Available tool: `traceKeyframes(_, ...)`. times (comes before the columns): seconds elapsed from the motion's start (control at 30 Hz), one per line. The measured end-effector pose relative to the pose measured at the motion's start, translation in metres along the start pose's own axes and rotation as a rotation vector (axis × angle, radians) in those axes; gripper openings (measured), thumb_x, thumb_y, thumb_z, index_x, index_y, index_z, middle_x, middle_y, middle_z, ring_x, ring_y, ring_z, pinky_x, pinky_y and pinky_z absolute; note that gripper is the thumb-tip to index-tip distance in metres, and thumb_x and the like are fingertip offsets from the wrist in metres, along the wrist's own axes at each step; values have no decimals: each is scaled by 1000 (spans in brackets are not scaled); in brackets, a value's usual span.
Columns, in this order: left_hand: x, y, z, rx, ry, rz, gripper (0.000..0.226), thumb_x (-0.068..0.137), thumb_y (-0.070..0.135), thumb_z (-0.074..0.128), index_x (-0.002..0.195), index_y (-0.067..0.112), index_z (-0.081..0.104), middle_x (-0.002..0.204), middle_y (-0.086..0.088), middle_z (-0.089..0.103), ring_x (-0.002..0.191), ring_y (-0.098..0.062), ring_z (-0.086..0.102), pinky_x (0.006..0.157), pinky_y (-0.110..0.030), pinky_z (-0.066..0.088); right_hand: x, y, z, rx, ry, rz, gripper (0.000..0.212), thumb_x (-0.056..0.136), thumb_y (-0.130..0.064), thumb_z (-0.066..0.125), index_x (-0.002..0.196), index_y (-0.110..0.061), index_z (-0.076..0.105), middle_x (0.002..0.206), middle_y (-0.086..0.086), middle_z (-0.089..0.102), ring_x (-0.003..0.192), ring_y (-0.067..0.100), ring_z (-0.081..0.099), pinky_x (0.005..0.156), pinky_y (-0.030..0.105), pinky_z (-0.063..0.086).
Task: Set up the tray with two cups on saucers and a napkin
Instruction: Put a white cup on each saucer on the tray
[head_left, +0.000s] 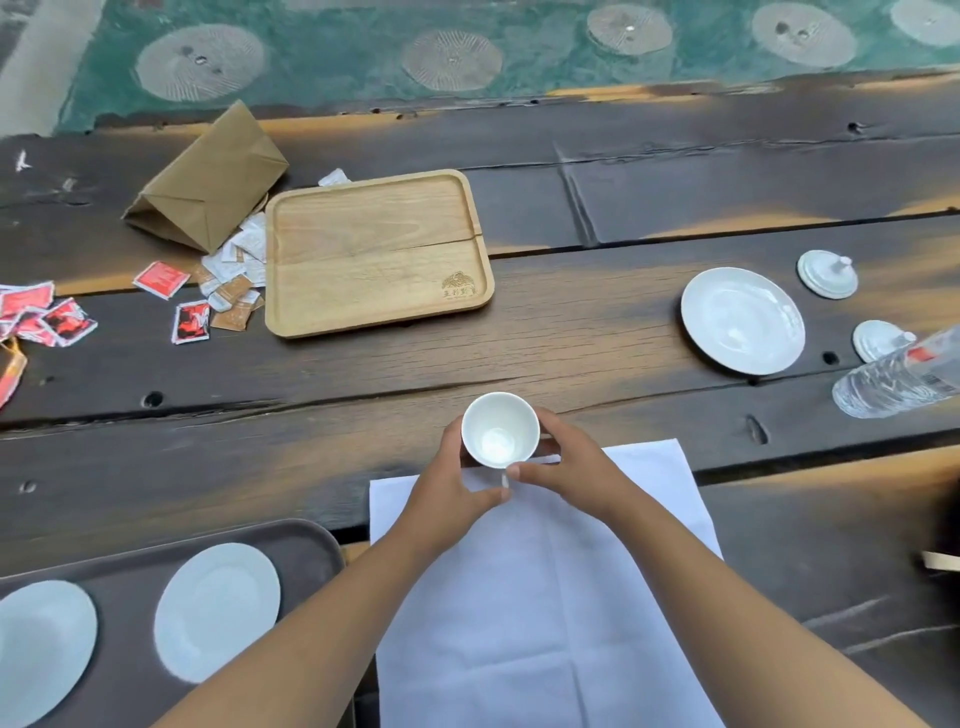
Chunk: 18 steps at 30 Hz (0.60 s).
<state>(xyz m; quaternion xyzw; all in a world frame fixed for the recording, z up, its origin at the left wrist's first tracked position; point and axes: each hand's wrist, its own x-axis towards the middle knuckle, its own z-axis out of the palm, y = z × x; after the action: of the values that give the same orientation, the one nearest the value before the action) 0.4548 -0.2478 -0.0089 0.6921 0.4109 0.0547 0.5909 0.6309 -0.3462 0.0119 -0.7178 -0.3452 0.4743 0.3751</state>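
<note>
A dark, weathered plank table (571, 332), scarred with knots and holes, fills the view. Past its far edge at 12 o'clock lies a teal surface dotted with pale round discs. Whether that is water or floor cannot be told.

Both hands are close together at the centre, curled round a white cup (500, 430). The left hand (457, 488) wraps its left side and the right hand (566, 467) its right, thumbs nearly meeting in front. The cup is over the far edge of a white napkin (545, 597), which lies flat towards 6 o'clock.

At 8 o'clock from the cup a dark tray (306, 556) carries two white saucers (217, 612), side by side and apart. Its left and near parts are cut off by the frame.

At 11 o'clock sits a wooden tray (379, 254), with a brown paper bag (208, 176) and scattered sachets (234, 270) touching its left rim.

At 2 o'clock are a white plate (743, 320) and two small white lids (827, 274), and a plastic bottle (898, 379) lies on its side at the right edge.

Bare planks run from the cup to 12 o'clock between the wooden tray and the plate, and also out to 9 o'clock.
</note>
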Motion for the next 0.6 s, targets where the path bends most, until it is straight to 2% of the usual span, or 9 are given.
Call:
traceKeyframes(0.13, -10, 4, -6, -34, 7, 13, 91, 68, 34, 85, 136, 61, 31, 129, 38, 51, 124, 7, 51, 98, -30, 48, -10, -12, 3, 4, 9, -30, 63, 76, -36, 83, 129, -54, 54, 121, -25, 67, 109, -1, 67, 94, 27, 51)
traceKeyframes(0.27, -26, 14, -16, -45, 30, 28, 90, 67, 36, 84, 135, 62, 32, 127, 39, 51, 123, 13, 47, 92, -19, 42, -22, -28, 10, 13, 14, -69, 66, 77, -35, 85, 135, -42, 55, 123, -20, 67, 110, 1, 67, 98, 31, 52)
traceKeyframes(0.43, -56, 34, -33, -75, 50, 92, 89, 66, 38, 84, 137, 56, 34, 126, 32, 54, 124, 6, 49, 93, -23, 44, -47, -62, 18, 19, 15, -110, 59, 72, -45, 85, 122, -56, 57, 119, -31, 66, 105, -4, 68, 87, 22, 51)
traceKeyframes(0.53, -81, 46, -45, -112, 67, 130, 90, 69, 32, 84, 141, 52, 35, 132, 20, 56, 128, -5, 52, 102, -34, 47, -62, -80, 26, 20, 4, -160, 56, 76, -40, 84, 127, -47, 60, 122, -20, 67, 106, 5, 70, 94, 34, 56)
traceKeyframes(0.6, -98, 52, -51, -121, 75, 170, 87, 71, 28, 84, 140, 53, 36, 131, 23, 57, 126, 0, 52, 99, -29, 47, -75, -90, 33, 25, -6, -195, 53, 81, -33, 82, 130, -38, 62, 123, -12, 69, 110, 10, 69, 99, 41, 55)
